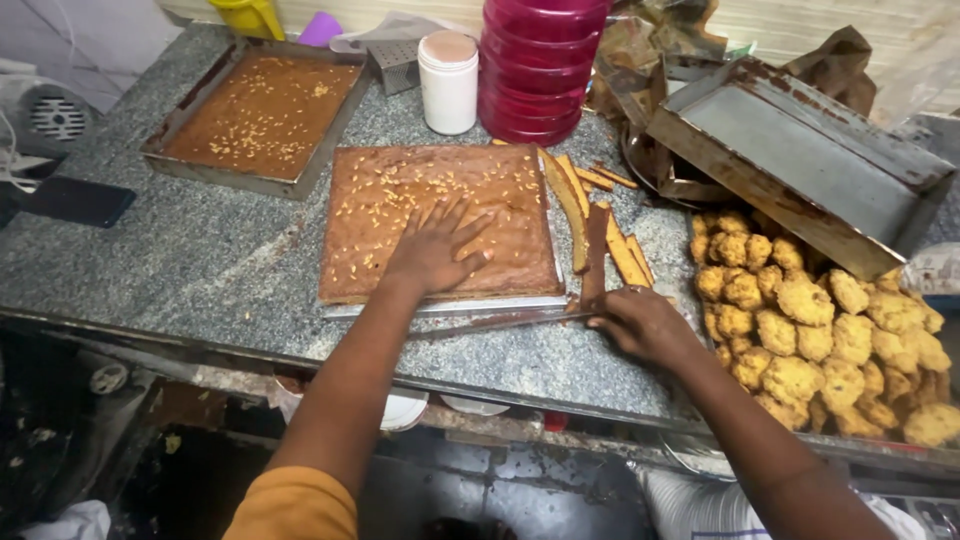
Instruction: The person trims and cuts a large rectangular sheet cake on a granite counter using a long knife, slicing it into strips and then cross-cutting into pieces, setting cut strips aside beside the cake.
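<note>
head view: left hand point(435, 250) spread flat, open, on brown cake slab point(440, 222) lying mid grey tabletop point(200, 270). right hand point(640, 322) gripping long knife point(500, 322), long axis left-right along slab's near edge, tip pointing left. right edge apparently trimmed, strips point(600, 235) lying beside; near edge seemingly untrimmed.

My left hand point(437, 248) flat on brown cake slab point(440, 218). My right hand point(640, 322) grips long knife point(500, 322) along slab's near edge. Cut strips point(600, 235) beside slab; fried pieces point(810, 330) at right.
</note>
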